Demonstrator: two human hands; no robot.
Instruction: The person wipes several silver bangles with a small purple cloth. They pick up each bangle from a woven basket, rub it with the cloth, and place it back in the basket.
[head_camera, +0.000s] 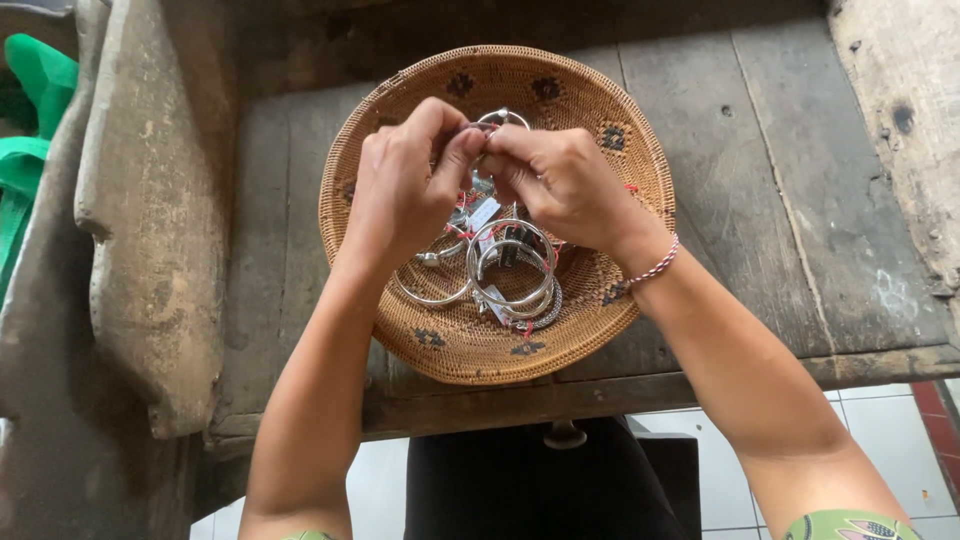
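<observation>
Weathered grey planks form the wooden table (760, 200), with white floor tiles (890, 440) showing past its near edge at five o'clock; a round woven basket (400, 110) sits at the centre; both hands meet above it, fingertips pressed together; the left hand (405, 185) and the right hand (565, 185) pinch a silver bangle (503, 117) between them, its arc showing at twelve o'clock of the knuckles; more silver bangles (510, 275) with small tags and red threads lie heaped in the basket's bowl toward six o'clock; a red-and-white cord bracelet (655, 265) circles the right wrist; green plastic (25, 130) lies at nine o'clock.
</observation>
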